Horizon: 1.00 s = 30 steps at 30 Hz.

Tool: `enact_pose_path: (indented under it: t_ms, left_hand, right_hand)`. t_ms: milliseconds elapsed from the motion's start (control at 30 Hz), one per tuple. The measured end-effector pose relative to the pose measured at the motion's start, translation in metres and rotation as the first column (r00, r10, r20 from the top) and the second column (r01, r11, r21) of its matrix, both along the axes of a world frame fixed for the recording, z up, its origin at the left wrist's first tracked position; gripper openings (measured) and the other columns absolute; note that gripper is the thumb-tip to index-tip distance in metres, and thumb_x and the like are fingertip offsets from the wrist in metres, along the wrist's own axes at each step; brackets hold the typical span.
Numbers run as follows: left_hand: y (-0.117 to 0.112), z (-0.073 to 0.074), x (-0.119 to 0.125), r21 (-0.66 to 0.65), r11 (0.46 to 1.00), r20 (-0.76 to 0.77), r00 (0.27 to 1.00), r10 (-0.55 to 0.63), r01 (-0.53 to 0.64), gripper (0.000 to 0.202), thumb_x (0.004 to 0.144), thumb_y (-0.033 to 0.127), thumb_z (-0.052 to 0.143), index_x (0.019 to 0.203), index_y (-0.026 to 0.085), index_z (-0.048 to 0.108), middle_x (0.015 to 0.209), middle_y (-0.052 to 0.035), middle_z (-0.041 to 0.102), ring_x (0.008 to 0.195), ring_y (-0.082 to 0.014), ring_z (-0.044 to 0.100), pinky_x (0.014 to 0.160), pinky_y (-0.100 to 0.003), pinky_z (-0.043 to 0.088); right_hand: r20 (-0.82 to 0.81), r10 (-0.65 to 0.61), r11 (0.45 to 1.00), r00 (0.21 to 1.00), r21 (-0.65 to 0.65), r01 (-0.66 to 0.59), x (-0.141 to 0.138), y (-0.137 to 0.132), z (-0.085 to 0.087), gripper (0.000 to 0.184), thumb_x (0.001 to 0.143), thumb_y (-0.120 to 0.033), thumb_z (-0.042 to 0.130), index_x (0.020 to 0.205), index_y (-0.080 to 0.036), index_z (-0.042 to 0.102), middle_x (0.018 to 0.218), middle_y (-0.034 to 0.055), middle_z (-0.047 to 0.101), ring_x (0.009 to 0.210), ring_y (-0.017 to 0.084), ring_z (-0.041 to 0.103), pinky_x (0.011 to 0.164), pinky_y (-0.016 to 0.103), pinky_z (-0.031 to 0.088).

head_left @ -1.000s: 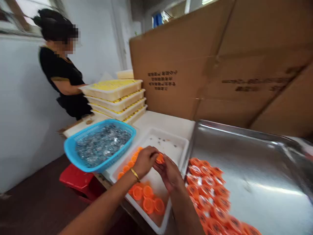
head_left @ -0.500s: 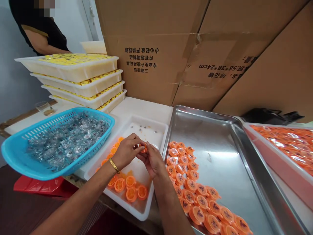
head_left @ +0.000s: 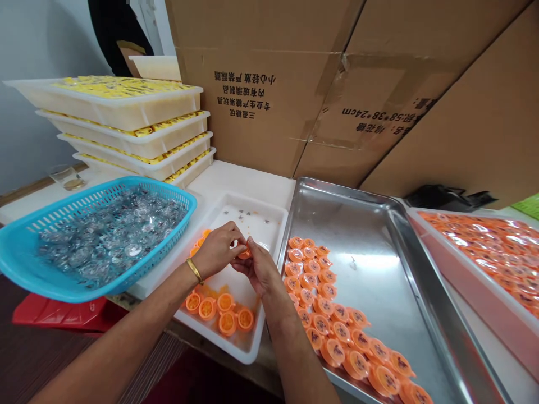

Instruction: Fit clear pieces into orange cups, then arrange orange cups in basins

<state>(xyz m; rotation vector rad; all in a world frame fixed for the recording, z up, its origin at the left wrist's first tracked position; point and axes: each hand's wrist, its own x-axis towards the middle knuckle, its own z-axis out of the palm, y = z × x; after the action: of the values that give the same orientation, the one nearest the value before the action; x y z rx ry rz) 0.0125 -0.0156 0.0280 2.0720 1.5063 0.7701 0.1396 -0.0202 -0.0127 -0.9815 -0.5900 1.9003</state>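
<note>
Over a white plastic tray point(head_left: 252, 354), my left hand point(head_left: 219, 249) and my right hand point(head_left: 259, 266) meet at a small round orange plastic case point(head_left: 245, 254). Fingers of both hands are closed on it and cover most of it. A gold bracelet circles my left wrist. Several open orange cases point(head_left: 227, 322) with yellow-orange insides lie in the near part of the white tray, and more show beside my left hand. To my right, a metal tray point(head_left: 370, 235) carries rows of orange cases point(head_left: 332, 352) with clear, dark-printed tops.
A blue basket point(head_left: 105, 287) of clear plastic pieces stands at left, before stacked white trays point(head_left: 160, 109) of yellow packets. Cardboard boxes point(head_left: 269, 33) wall off the back. At right is a tray point(head_left: 471, 292) of orange pieces. A person in black point(head_left: 120, 39) stands behind the stack.
The camera view has shifted slightly. Both hands stay together on the orange case, with small finger movements. The person at the back now appears farther right, mostly behind the stack.
</note>
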Motion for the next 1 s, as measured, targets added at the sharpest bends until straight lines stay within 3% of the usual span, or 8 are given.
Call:
enact_pose_path:
  t_ms: [233, 433, 600, 700, 767, 833, 900, 1000]
  left_hand:
    - [0.006, 0.003, -0.001, -0.100, 0.995, 0.166, 0.985, 0.037, -0.020, 0.008, 0.072, 0.019, 0.061, 0.064, 0.016, 0.059, 0.076, 0.0010, 0.055, 0.061, -0.0089, 0.049, 0.059, -0.022, 0.041]
    - [0.004, 0.008, -0.023, -0.114, 0.974, 0.277, 0.935, 0.222, -0.197, 0.011, 0.073, 0.025, 0.060, 0.069, 0.015, 0.061, 0.073, 0.0003, 0.058, 0.062, -0.0094, 0.050, 0.058, -0.022, 0.041]
    - [-0.013, -0.007, -0.038, -0.155, 0.981, 0.105, 0.986, 0.131, -0.114, 0.016, 0.075, 0.018, 0.055, 0.085, 0.016, 0.067, 0.086, -0.0025, 0.065, 0.068, -0.0114, 0.057, 0.065, -0.024, 0.046]
    - [-0.010, -0.009, -0.045, -0.080, 0.964, 0.003, 0.967, 0.256, -0.255, 0.023, 0.080, 0.017, 0.050, 0.095, 0.016, 0.067, 0.091, -0.0046, 0.066, 0.073, -0.0132, 0.059, 0.068, -0.026, 0.047]
    - [-0.002, -0.007, -0.048, 0.036, 0.947, -0.169, 0.932, 0.320, -0.319, 0.024, 0.084, 0.016, 0.046, 0.096, 0.016, 0.067, 0.092, -0.0057, 0.065, 0.078, -0.0145, 0.059, 0.073, -0.027, 0.047]
    - [0.011, -0.005, -0.048, 0.110, 0.960, -0.427, 0.860, 0.279, -0.257, 0.025, 0.086, 0.016, 0.045, 0.096, 0.016, 0.068, 0.096, -0.0075, 0.065, 0.087, -0.0174, 0.058, 0.080, -0.029, 0.045]
    - [0.025, -0.006, -0.044, 0.089, 0.981, -0.617, 0.764, 0.190, -0.172, 0.023, 0.085, 0.017, 0.047, 0.093, 0.015, 0.069, 0.097, -0.0108, 0.065, 0.096, -0.0222, 0.056, 0.084, -0.033, 0.043]
    - [0.047, -0.015, -0.034, 0.030, 0.992, -0.704, 0.702, 0.109, -0.123, 0.017, 0.081, 0.016, 0.054, 0.086, 0.012, 0.070, 0.099, -0.0166, 0.065, 0.107, -0.0287, 0.052, 0.089, -0.039, 0.039]
  right_hand:
    - [-0.001, -0.010, 1.000, 1.000, 0.020, 0.010, -0.001, 0.000, 0.000, 0.029, 0.082, -0.042, 0.062, 0.078, -0.014, 0.060, 0.059, 0.0018, 0.065, 0.047, 0.011, 0.061, 0.050, 0.022, 0.055]
    - [-0.030, -0.201, 0.976, 0.979, -0.088, 0.198, 0.002, 0.002, 0.006, 0.028, 0.093, -0.035, 0.046, 0.080, -0.013, 0.058, 0.063, 0.0047, 0.067, 0.052, 0.012, 0.064, 0.054, 0.020, 0.055]
    - [-0.078, -0.271, 0.956, 0.959, -0.139, 0.259, 0.004, 0.002, 0.011, 0.028, 0.094, -0.033, 0.043, 0.083, -0.013, 0.058, 0.063, 0.0060, 0.068, 0.053, 0.012, 0.065, 0.054, 0.020, 0.054]
    - [-0.093, -0.277, 0.955, 0.956, -0.133, 0.263, 0.004, 0.003, 0.011, 0.030, 0.095, -0.033, 0.038, 0.087, -0.012, 0.057, 0.063, 0.0068, 0.068, 0.052, 0.013, 0.065, 0.050, 0.018, 0.052]
    - [-0.098, -0.276, 0.956, 0.956, -0.130, 0.262, 0.003, 0.003, 0.010, 0.030, 0.096, -0.033, 0.036, 0.090, -0.012, 0.057, 0.063, 0.0069, 0.068, 0.052, 0.013, 0.065, 0.047, 0.017, 0.050]
    - [-0.095, -0.279, 0.956, 0.956, -0.124, 0.266, 0.002, 0.003, 0.010, 0.030, 0.096, -0.033, 0.035, 0.091, -0.012, 0.056, 0.064, 0.0074, 0.068, 0.052, 0.013, 0.065, 0.046, 0.016, 0.049]
    - [-0.090, -0.276, 0.958, 0.957, -0.107, 0.267, 0.001, 0.003, 0.010, 0.029, 0.096, -0.032, 0.035, 0.093, -0.012, 0.055, 0.066, 0.0089, 0.069, 0.052, 0.013, 0.065, 0.047, 0.016, 0.049]
    - [-0.071, -0.265, 0.962, 0.962, -0.089, 0.258, 0.000, 0.001, 0.011, 0.024, 0.095, -0.029, 0.037, 0.094, -0.012, 0.054, 0.069, 0.0103, 0.070, 0.054, 0.014, 0.067, 0.051, 0.018, 0.052]
